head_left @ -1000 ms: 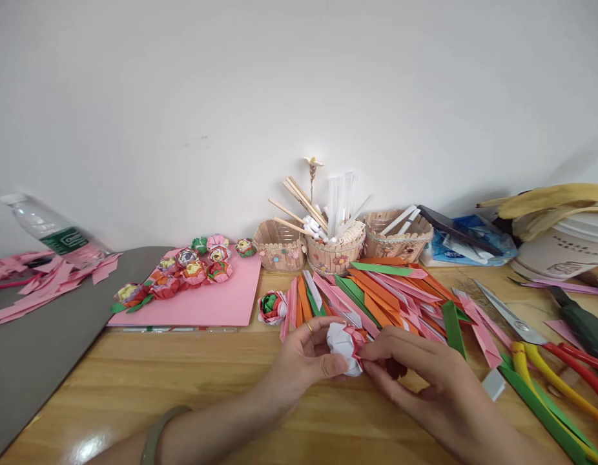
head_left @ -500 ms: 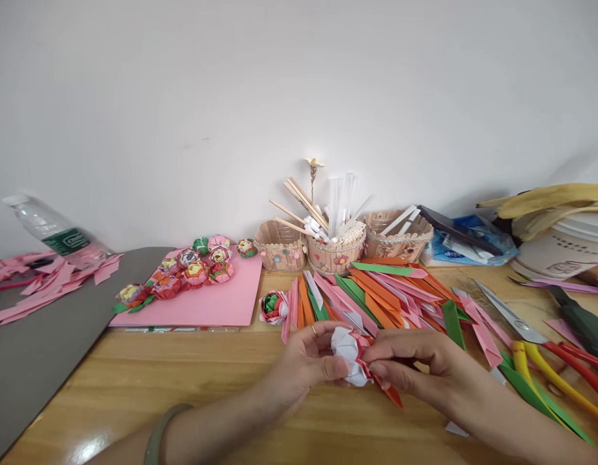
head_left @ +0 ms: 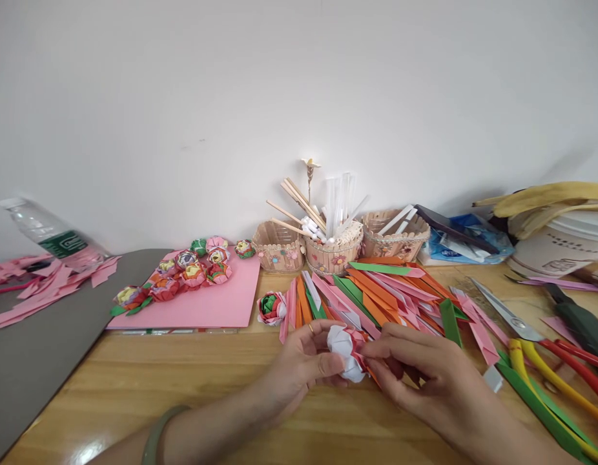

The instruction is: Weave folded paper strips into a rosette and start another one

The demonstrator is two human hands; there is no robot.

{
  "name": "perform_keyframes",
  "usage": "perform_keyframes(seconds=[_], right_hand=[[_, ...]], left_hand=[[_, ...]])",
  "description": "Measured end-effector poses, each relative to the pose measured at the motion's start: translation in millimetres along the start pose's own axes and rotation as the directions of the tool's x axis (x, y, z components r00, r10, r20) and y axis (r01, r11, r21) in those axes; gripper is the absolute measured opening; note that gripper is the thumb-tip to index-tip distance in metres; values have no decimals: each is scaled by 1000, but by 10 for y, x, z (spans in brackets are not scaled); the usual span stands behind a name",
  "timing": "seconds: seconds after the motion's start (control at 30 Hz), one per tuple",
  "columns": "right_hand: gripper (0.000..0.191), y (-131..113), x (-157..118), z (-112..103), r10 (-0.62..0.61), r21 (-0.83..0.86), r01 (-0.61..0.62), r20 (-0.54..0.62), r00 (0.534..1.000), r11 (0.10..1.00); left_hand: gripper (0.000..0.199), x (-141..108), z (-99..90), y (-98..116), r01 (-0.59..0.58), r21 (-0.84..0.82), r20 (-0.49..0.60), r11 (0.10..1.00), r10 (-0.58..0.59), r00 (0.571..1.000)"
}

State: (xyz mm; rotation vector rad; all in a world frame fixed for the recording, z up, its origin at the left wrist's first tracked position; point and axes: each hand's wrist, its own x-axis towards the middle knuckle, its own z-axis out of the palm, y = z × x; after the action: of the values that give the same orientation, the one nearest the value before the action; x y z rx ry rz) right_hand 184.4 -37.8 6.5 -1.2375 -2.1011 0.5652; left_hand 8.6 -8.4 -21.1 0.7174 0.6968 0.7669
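While hands [head_left: 361, 365] pinch a paper flower [head_left: 346, 352] | middle basket [head_left: 334, 253] holds sticks [head_left: 303, 201], clear tubes [head_left: 341, 203]

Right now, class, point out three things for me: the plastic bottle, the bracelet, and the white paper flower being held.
Plastic bottle [head_left: 64, 243]: head view, on its green label.
Bracelet [head_left: 156, 434]: head view, on the band at the wrist.
White paper flower [head_left: 341, 343]: head view, on its white outer petals.

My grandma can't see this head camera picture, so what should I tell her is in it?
Two hands, left and right, hold a white and red paper flower above a wooden table, near colorful folded strips.
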Motion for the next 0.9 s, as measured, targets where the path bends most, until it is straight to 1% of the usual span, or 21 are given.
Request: perform_keyframes(seconds=[0.03, 0.1, 0.17, 0.23, 0.3, 0.4, 0.47, 0.53, 0.6, 0.77, 0.9], right_hand=[[19, 4, -21, 25, -50, -73, 46, -55, 997, 996], [17, 13, -60, 71, -148, -212, 114, -151, 977, 971], [17, 18, -88, 104, -216, -317, 145, -202, 955, 937], [17, 13, -96, 116, -231, -336, 149, -221, 947, 930], [18, -2, -81, 104, -178, -248, 126, -203, 963, 960], [20, -33, -37, 54, -26, -42, 22, -103, 994, 999], [20, -44, -7, 18, 76, 52, -74, -27, 997, 996], [21, -41, 17, -5, 146, 112, -149, 31, 989, 983], [20, -27, 33, -14, 180, 160, -189, 66, 981, 969], [16, 9, 46, -8, 217, 232, -242, 128, 968, 942], [13, 14, 41, -1, 205, 224, -236, 151, 967, 946]], left_hand=[[43, -1, 1, -2, -4, -2, -4, 1000, 4, 1000], [42, -4, 5, -3, -10, -7, -15, 1000, 10, 1000], [42, -7, 11, -2, -13, -3, -25, 1000, 13, 1000], [43, -6, 18, -2, -25, 3, -28, 1000, 25, 999], [44, -2, 26, -2, -44, 3, -31, 999, 44, 999], [45, 2, 35, -2, -51, 4, -35, 999, 51, 998], [45, 2, 35, -2, -43, 8, -34, 999, 43, 998], [44, 3, 30, -4, -40, 7, -31, 999, 40, 999], [44, 5, 24, -9, -42, 4, -29, 999, 42, 999], [44, 4, 24, -10, -36, -2, -6, 999, 36, 999], [46, 1, 33, 9, -16, 31, 9, 999, 16, 1000]])
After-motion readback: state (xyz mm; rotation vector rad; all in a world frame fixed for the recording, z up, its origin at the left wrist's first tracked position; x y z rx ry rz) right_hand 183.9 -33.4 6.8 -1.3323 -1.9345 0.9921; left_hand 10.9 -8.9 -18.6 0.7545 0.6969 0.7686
